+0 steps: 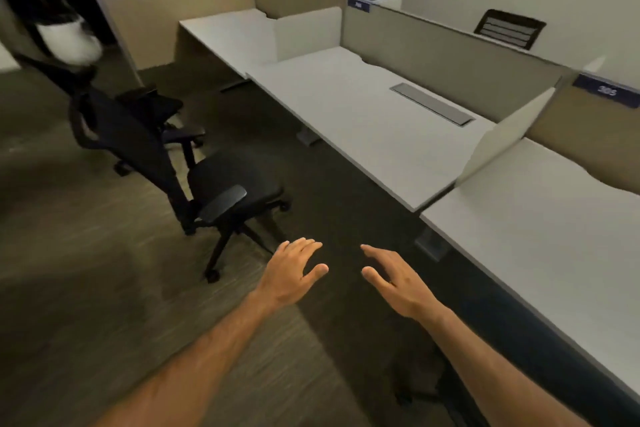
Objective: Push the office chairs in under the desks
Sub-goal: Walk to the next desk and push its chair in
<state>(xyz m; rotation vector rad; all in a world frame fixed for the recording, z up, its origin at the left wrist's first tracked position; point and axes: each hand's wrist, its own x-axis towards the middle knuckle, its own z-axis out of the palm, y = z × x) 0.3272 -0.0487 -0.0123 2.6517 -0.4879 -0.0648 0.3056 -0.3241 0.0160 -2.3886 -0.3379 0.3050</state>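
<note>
Office chair (pixel 194 166), black w/ armrests, stands out on the carpet (pixel 86 288), well apart from the middle desk (pixel 363 121) front edge, seat turned toward it. 2nd chair (pixel 152 107) just behind it. Left hand (pixel 294 274) & right hand (pixel 394 282) hover over floor betw. chair & desk edge, fingers spread, holding nothing. White dividers (pixel 502 135) stand on the desktops; tan partition (pixel 443 55) runs along the back edge.
</note>
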